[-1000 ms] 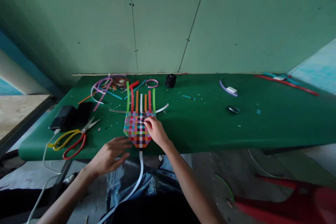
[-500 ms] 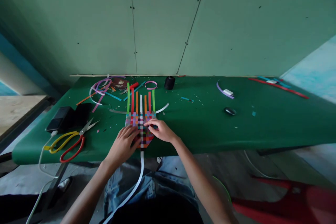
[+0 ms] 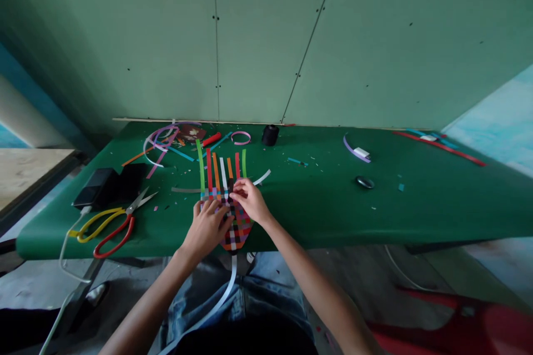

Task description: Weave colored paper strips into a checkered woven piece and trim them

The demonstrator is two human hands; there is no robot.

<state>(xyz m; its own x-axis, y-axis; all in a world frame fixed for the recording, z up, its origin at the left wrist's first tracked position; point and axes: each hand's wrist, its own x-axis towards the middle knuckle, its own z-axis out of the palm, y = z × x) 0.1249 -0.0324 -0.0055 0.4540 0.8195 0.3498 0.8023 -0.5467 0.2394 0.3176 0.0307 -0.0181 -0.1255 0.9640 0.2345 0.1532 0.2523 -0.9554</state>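
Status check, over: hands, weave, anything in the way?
Left hand flat on weave. Right hand at black strip, grip unclear. Weave partly hidden by hands, strip ends loose. Scissors off left, clear of weave.

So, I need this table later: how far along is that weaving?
The near end of the woven panel already looks done, checks packed close. In hand: the left hand rests on the panel while the right hand works at a black strip. Probably left: loose coloured strip ends beyond, and the white tail hanging off the table.
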